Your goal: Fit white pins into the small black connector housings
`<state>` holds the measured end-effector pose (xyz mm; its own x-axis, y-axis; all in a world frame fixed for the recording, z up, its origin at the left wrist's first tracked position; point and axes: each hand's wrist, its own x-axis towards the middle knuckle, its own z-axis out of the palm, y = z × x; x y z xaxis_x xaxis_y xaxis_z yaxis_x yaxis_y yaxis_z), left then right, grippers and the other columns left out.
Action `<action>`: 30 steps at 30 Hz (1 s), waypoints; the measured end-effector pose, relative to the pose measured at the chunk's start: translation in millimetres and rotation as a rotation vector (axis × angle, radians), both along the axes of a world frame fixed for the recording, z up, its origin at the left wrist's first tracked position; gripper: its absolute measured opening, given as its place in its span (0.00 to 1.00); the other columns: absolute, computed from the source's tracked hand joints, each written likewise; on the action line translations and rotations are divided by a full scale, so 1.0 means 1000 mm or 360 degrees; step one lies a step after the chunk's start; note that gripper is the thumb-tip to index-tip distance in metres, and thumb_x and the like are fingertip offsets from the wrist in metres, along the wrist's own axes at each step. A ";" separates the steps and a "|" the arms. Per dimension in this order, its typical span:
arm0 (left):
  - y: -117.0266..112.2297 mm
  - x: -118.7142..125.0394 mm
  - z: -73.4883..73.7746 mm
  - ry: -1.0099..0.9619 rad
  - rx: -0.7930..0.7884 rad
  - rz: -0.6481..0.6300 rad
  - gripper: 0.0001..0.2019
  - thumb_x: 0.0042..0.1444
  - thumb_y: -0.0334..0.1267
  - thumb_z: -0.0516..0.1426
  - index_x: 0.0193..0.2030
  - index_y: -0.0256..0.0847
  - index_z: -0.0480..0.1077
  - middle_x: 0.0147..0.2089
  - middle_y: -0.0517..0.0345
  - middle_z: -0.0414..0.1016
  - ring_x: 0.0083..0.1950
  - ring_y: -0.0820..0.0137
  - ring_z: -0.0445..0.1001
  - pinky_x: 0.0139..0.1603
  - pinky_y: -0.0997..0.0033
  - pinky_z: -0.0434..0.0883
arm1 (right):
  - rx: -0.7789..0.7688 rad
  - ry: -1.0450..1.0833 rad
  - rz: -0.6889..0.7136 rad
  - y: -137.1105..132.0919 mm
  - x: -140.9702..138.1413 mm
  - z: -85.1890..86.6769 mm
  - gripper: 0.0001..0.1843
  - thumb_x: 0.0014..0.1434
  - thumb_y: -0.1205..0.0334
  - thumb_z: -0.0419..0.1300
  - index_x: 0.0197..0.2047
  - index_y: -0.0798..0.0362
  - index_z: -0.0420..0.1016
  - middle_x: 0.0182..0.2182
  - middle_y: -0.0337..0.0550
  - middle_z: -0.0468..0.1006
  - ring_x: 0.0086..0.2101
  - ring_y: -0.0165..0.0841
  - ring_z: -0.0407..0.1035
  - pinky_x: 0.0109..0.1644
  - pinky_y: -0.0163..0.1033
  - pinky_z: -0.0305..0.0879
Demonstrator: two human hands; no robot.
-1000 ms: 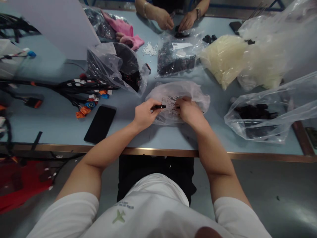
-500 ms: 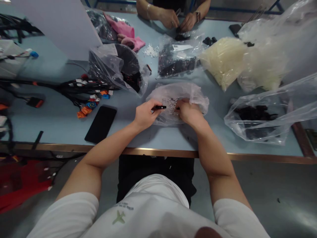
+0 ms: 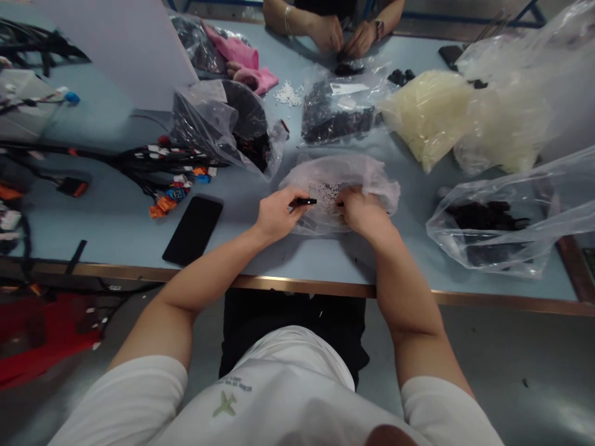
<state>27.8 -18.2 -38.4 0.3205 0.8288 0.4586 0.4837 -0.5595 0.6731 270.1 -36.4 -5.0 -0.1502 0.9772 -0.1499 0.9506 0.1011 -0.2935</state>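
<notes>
My left hand (image 3: 275, 215) is closed in a pinch on a small black connector piece (image 3: 303, 201), held just above the table. My right hand (image 3: 361, 211) rests on a crumpled clear plastic bag (image 3: 353, 173) that holds tiny dark and white parts; its fingers are curled into the bag and what they hold is hidden. The two hands are a short gap apart over the bag.
A black phone (image 3: 193, 229) lies left of my hands. A wire harness with coloured connectors (image 3: 170, 179) stretches to the left. Bags of black parts (image 3: 488, 226), (image 3: 337, 111) and white parts (image 3: 432, 114) surround the spot. A co-worker's hands (image 3: 341, 34) work at the far edge.
My hands have stayed almost still over the bag. The view has shifted slightly, and the co-worker's hands have moved closer together.
</notes>
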 end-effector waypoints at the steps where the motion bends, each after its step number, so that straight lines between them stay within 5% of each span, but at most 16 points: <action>1: 0.000 0.000 0.000 0.0006 0.0003 -0.0006 0.09 0.66 0.45 0.68 0.46 0.44 0.81 0.41 0.59 0.88 0.38 0.70 0.85 0.44 0.72 0.80 | 0.0001 -0.0039 -0.0007 0.000 0.000 0.001 0.17 0.67 0.66 0.55 0.51 0.53 0.84 0.51 0.63 0.83 0.47 0.54 0.79 0.48 0.52 0.71; 13: 0.001 0.000 0.000 -0.0032 -0.0016 -0.0014 0.08 0.65 0.42 0.68 0.46 0.43 0.80 0.42 0.59 0.87 0.38 0.70 0.85 0.44 0.72 0.80 | -0.0022 -0.0392 0.0011 -0.004 -0.005 0.018 0.16 0.71 0.65 0.55 0.51 0.53 0.84 0.49 0.60 0.85 0.43 0.47 0.79 0.43 0.46 0.69; 22: 0.001 -0.001 -0.001 -0.0056 -0.0017 0.0016 0.08 0.63 0.42 0.69 0.45 0.43 0.81 0.41 0.59 0.88 0.37 0.70 0.85 0.43 0.72 0.80 | 0.0231 0.0282 -0.0107 -0.001 0.002 0.011 0.22 0.62 0.70 0.55 0.52 0.48 0.85 0.49 0.51 0.86 0.48 0.48 0.79 0.53 0.50 0.72; 30: -0.001 0.000 0.001 -0.0061 -0.0038 -0.0002 0.10 0.65 0.47 0.69 0.46 0.44 0.81 0.41 0.59 0.88 0.39 0.69 0.86 0.44 0.72 0.80 | 0.0463 0.1336 0.0019 -0.016 -0.020 0.015 0.08 0.62 0.62 0.63 0.41 0.45 0.84 0.37 0.41 0.84 0.38 0.38 0.76 0.48 0.46 0.71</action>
<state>27.6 -18.7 -37.7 0.3043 0.8392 0.4508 0.4563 -0.5438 0.7043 249.9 -52.3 10.5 -0.1090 0.9572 0.2683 0.4321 0.2887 -0.8544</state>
